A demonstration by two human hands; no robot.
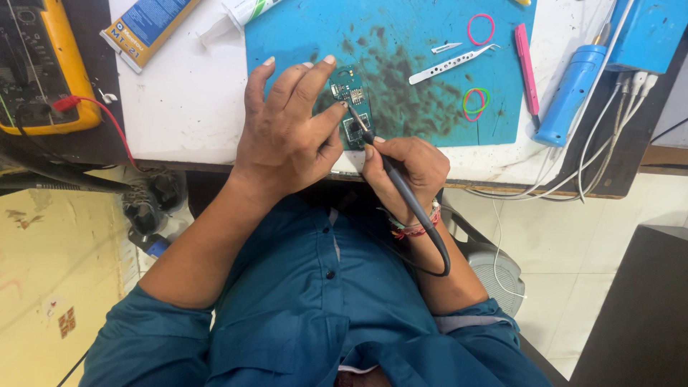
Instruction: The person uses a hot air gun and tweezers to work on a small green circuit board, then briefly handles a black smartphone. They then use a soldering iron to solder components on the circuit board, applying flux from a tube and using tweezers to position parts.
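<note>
Yellow meter: a multimeter (36, 68) lies at the far left, on the dark surface off the tabletop's left edge, with a red lead (107, 122) trailing from it.
Boxed item: a blue and yellow flat pack (147, 29) lies near the tabletop's far left corner, a white tube (240, 13) just beside it.
Work mat: a blue mat (401, 43), stained dark in the middle, covers the centre of the white tabletop (186, 100).
Left hand: the left hand (287, 132) lies flat over the mat's near left corner, fingers spread and pressing down, thumb and fingertips touching the green circuit board (352, 104) to steady it.
Board position: the circuit board rests on the mat close to the tabletop's near edge, between the 2 hands.
Right hand: the right hand (405, 168) is closed in a pen grip around a black soldering iron (387, 168), its tip meeting the board's lower part.
Step in hand: seemingly touching a point on the board with the tip; the following move would call for a steady lift without dragging.
Right side: metal tweezers (451, 63), 2 rubber bands (475, 100), a pink tool (527, 64) and a blue cylindrical tool (573, 93) lie toward the right edge.
</note>
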